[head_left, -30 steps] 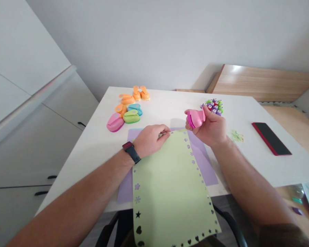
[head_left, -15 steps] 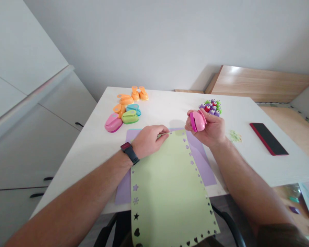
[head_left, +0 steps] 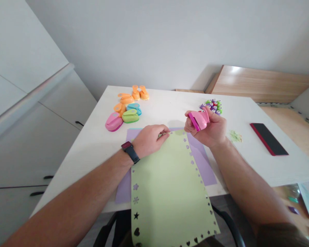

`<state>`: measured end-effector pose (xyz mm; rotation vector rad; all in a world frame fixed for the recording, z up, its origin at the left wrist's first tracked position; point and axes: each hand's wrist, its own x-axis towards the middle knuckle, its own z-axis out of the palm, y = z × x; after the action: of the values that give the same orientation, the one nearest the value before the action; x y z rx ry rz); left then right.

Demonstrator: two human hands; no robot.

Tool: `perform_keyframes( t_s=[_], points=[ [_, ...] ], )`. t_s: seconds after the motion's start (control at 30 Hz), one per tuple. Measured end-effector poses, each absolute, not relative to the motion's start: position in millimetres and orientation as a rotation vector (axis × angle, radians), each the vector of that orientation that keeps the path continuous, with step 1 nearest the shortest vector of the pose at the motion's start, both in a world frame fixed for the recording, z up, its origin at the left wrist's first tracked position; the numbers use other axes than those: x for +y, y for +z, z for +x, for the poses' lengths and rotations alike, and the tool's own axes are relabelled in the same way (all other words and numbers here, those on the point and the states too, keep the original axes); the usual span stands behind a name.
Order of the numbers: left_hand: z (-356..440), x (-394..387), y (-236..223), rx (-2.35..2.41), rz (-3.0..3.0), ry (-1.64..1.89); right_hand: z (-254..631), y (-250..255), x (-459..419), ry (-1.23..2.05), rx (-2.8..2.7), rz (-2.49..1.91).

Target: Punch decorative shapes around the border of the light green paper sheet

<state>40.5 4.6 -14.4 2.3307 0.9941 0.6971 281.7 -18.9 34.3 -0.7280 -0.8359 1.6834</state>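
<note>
My left hand (head_left: 150, 139) pinches the far edge of a light green sheet of paper (head_left: 170, 185) between thumb and fingers. Flower, star and heart shapes are cut out along the sheet's borders, and its near end hangs past the table edge. In my right hand (head_left: 211, 128) is a pink craft punch (head_left: 199, 120), held in the air just beyond the sheet's far right corner. The punch is tilted, its darker pink base facing left, and it is apart from the paper. Purple paper (head_left: 202, 164) lies beneath the green sheet.
At the back left stand several orange punches (head_left: 126, 98), a blue one (head_left: 134, 108), a green one (head_left: 130, 116) and another pink one (head_left: 113, 121). Small purple, green and red punches (head_left: 212, 105) cluster beyond my right hand. Paper cutouts (head_left: 235, 136) and a black-and-red flat object (head_left: 269, 139) lie right.
My right hand has turned the pink punch, tipping its base more, and shifted slightly right. My left hand keeps its pinch on the green sheet, nearly still.
</note>
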Motion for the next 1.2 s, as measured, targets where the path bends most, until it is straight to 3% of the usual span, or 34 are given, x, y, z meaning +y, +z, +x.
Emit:
perform_keyframes(
  t_s=[1.2],
  points=[
    [40.6, 3.7, -14.3, 0.972, 2.353, 0.708, 280.0, 35.7, -16.6, 1.802, -0.767, -0.702]
  ],
)
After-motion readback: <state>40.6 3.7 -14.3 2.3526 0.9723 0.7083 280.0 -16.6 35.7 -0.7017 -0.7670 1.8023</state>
